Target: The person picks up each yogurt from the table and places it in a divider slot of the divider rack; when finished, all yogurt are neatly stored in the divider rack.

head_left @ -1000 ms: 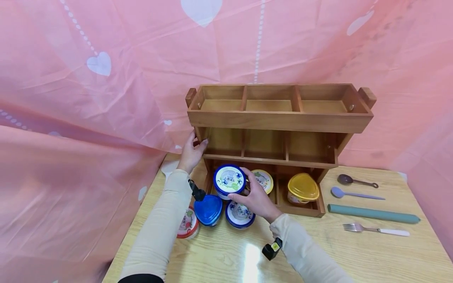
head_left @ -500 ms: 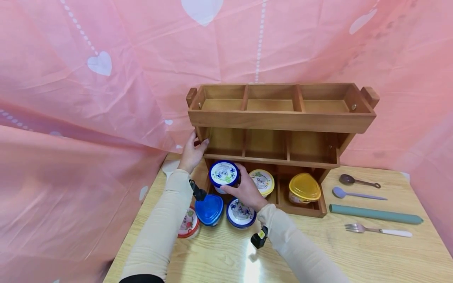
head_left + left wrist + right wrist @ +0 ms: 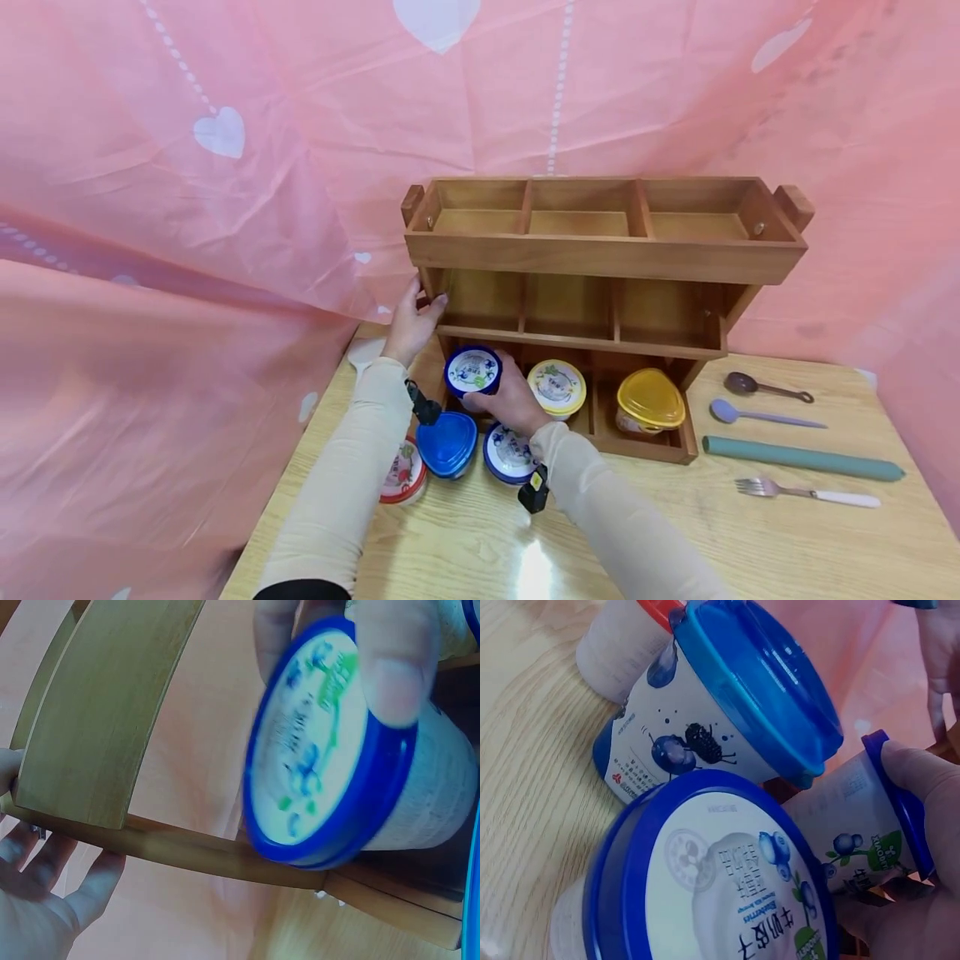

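Observation:
My right hand (image 3: pixel 513 398) grips a round blueberry tub (image 3: pixel 472 369) by its blue-rimmed lid. That tub is at the left compartment of the bottom tier of a wooden three-tier shelf (image 3: pixel 600 257). In the left wrist view the tub's lid (image 3: pixel 307 750) is tilted, with a thumb over its rim. My left hand (image 3: pixel 411 323) holds the shelf's left side, thumb on one face and fingers on the other. Just in front of the shelf stand a tub with a clear blue lid (image 3: pixel 447 442) and a second blueberry tub (image 3: pixel 727 877), partly behind my right wrist.
A red-rimmed tub (image 3: pixel 405 472) stands by my left forearm. The bottom tier also holds a yellow-rimmed tub (image 3: pixel 557 387) and a tub with a yellow lid (image 3: pixel 651 400). To the right lie a brown spoon (image 3: pixel 741 383), a purple spoon (image 3: pixel 724 410), a green roll (image 3: pixel 802 459) and a fork (image 3: pixel 765 487).
My right hand has carried the blueberry tub left and back, lower into the bottom tier's left compartment. The yellow-rimmed tub shows more fully. My left hand stays on the shelf.

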`<state>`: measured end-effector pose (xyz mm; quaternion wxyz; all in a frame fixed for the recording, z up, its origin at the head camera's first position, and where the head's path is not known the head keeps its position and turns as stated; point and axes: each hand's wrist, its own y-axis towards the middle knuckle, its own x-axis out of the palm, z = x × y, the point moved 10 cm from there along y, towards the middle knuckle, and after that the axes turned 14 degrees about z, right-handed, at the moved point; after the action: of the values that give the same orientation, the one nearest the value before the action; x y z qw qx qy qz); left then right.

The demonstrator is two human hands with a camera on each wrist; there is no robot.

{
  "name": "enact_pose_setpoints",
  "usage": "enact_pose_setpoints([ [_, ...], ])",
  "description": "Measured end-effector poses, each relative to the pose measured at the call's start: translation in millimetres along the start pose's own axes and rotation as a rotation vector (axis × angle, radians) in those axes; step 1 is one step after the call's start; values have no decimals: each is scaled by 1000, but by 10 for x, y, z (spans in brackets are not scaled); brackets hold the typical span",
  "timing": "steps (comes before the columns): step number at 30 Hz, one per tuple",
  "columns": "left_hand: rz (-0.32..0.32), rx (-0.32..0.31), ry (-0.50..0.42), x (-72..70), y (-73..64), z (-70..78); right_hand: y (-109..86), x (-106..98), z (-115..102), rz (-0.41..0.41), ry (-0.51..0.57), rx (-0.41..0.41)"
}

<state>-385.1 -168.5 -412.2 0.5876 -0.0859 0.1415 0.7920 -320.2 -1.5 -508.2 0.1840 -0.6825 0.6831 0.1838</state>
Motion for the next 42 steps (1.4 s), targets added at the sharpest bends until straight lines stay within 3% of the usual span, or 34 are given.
enact_pose_setpoints([
  [22,-6,-7,-23,41,-15,-63,73,164,163,-49,-190,-70],
  [42,-11,-1,-27,2,11,-16,89,56,50,-40,-322,-61],
])
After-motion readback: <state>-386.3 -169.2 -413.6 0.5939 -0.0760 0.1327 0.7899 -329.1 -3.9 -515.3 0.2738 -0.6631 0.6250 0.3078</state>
